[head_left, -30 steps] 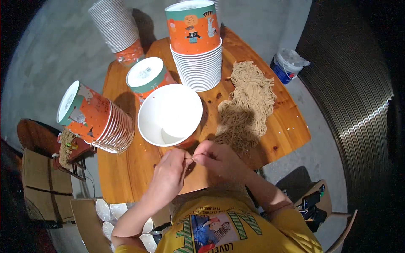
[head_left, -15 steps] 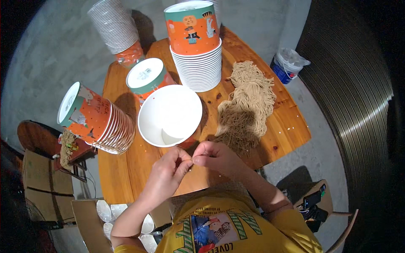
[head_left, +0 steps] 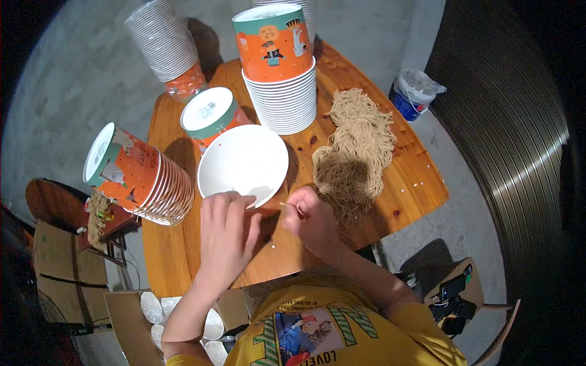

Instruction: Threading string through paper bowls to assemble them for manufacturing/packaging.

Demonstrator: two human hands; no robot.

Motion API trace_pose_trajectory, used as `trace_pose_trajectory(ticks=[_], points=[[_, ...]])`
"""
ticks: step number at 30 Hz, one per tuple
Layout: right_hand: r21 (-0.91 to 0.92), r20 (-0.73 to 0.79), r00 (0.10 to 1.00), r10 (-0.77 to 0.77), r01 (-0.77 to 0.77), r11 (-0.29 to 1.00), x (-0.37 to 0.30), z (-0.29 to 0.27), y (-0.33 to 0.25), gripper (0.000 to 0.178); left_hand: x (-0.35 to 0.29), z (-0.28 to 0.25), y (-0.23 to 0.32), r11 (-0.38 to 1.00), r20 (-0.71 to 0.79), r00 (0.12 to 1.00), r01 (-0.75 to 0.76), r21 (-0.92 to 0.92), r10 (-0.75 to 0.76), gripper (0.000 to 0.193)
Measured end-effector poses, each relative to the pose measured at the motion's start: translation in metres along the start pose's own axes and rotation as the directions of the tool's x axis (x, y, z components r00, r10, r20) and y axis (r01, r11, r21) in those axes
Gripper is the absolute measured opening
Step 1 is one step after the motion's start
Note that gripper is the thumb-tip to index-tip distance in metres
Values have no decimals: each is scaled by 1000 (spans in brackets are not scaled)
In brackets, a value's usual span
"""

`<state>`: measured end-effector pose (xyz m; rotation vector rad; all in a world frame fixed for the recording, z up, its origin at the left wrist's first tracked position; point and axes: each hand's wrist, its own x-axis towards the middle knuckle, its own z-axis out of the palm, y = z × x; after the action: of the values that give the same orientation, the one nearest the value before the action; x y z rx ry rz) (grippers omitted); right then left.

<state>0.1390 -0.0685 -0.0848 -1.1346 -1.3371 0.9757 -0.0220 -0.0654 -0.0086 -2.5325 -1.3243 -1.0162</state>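
My left hand (head_left: 227, 227) is stretched out at the near rim of a white-lined paper bucket (head_left: 244, 161), fingers spread; whether they touch the rim I cannot tell. The bucket lies tipped with its mouth facing me. Just right of it, my right hand (head_left: 310, 222) pinches a short, thin, pale piece that looks like a strand of string (head_left: 282, 204). Beyond that hand lies a heap of beige string (head_left: 360, 137), its near part in shadow.
Stacked orange-and-green paper buckets (head_left: 278, 73) stand upside down behind. Another inverted bucket (head_left: 207, 113) is beside them, with a string-wrapped stack (head_left: 140, 174) at left. A wrapped stack (head_left: 162, 46) leans by the wall. White lids or bowls fill a cardboard box (head_left: 131, 329) below the wooden table (head_left: 403, 201).
My hands, pinched together half a second ago, have parted. The left has moved up and left to the bucket rim with fingers opened; the right has risen slightly, still pinching.
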Motion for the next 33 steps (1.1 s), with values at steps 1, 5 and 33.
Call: trace_pose_trajectory(ticks=[1,5,33], points=[[1,-1,1000,0,0,1000,1,2,2,7,1,3,-5,999,58,998,1,-34,1,21],[-26,-11,998,-54,54,998,7,10,14,5,-1,9,-13,996,170,985,26,-90,-10,20],[-42,-107,980,-169,166,985,17,17,14,6,22,10,-18,916,329,936,237,-324,-126,19]])
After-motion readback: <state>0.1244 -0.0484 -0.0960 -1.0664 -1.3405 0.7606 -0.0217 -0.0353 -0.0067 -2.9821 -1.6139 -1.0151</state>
